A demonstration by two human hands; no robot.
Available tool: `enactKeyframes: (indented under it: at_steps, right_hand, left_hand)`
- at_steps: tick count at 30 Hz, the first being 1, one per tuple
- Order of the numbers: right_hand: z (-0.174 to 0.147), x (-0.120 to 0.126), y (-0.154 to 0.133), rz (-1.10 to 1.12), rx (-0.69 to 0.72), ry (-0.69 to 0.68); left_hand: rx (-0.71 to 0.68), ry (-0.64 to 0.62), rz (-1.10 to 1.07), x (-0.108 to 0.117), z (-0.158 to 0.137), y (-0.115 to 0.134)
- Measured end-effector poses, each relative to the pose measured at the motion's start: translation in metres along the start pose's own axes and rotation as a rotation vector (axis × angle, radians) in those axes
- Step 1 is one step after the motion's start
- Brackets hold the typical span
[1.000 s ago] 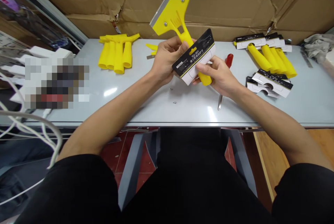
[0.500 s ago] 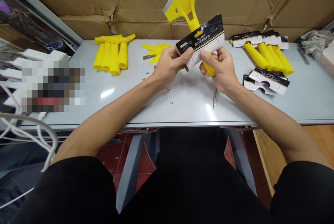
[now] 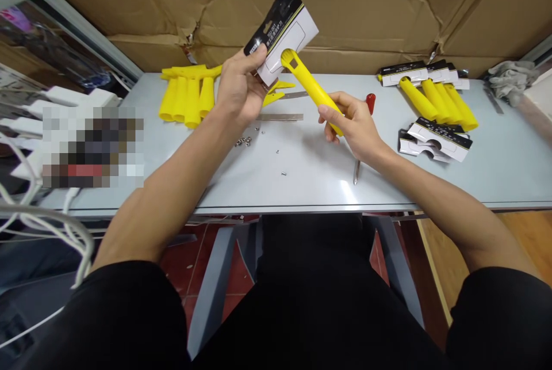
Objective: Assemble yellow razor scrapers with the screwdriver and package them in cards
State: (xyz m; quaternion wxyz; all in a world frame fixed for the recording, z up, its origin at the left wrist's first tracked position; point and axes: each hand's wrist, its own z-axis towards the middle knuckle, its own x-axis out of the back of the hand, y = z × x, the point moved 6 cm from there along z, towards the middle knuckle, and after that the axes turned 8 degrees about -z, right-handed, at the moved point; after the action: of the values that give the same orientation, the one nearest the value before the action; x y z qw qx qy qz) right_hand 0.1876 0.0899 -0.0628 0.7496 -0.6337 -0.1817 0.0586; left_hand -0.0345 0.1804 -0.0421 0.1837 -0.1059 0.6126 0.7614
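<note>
At the left edge of the frame, white cables (image 3: 80, 240) hang near the grey worktop (image 3: 314, 189). In the left part of the frame, a group of yellow plastic tools with hollow round handles (image 3: 186, 96) lies on it. Left of the upper centre, the left hand (image 3: 241, 85) is pinching a black-and-white printed paper card (image 3: 297, 27), with its thumb on the front face. Below, small silver metal screws (image 3: 245, 141) and thin flat metal strips (image 3: 287, 117) lie loose. At the centre, a long yellow plastic handle (image 3: 317, 92) slants down from the white part of the card; its upper end touches the card, and what is behind cannot be seen. The right hand (image 3: 351, 122) is closed around its lower end. Just beside this hand is a screwdriver with red grip (image 3: 371, 103). In the right part, four yellow handles (image 3: 437, 99) lie with similar cards (image 3: 440, 140), and farther right is a crumpled grey cloth (image 3: 511, 83).
</note>
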Motion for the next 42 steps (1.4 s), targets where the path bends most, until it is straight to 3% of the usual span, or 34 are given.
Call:
enactKeyframes:
  at_steps: [6, 10, 14, 20, 22, 25, 28, 31, 33, 42]
  right_hand:
    - [-0.002, 0.015, -0.004, -0.133, -0.008, 0.055]
    - [-0.004, 0.021, -0.021, -0.259, 0.166, -0.006]
    - [-0.005, 0.02, -0.019, -0.28, 0.15, -0.088]
    - [0.002, 0.03, -0.015, -0.353, 0.147, 0.026]
    - [0.013, 0.058, -0.018, -0.406, 0.183, 0.122]
    - [0.028, 0.132, -0.019, -0.619, 0.215, 0.415]
    - [0.03, 0.211, -0.005, -0.904, 0.026, 0.672]
    - [0.024, 0.247, 0.013, -1.159, -0.192, 0.639]
    - [0.021, 0.248, 0.02, -1.224, -0.273, 0.568]
    - [0.036, 0.206, 0.039, -1.438, -0.367, 0.256]
  left_hand:
    - [0.017, 0.034, 0.114, -0.002, -0.006, -0.007]
    - [0.0, 0.094, 0.095, -0.01, -0.016, -0.007]
    - [0.064, 0.008, 0.099, -0.03, -0.027, -0.009]
    - [0.104, -0.094, 0.076, -0.051, -0.039, -0.008]
    - [0.152, -0.123, 0.08, -0.055, -0.042, -0.008]
    - [0.222, -0.136, 0.096, -0.055, -0.046, -0.01]
    - [0.24, -0.123, 0.125, -0.05, -0.045, -0.013]
    - [0.253, -0.086, 0.154, -0.043, -0.041, -0.017]
    - [0.264, -0.074, 0.155, -0.041, -0.04, -0.019]
    - [0.326, -0.059, 0.239, -0.04, -0.043, -0.018]
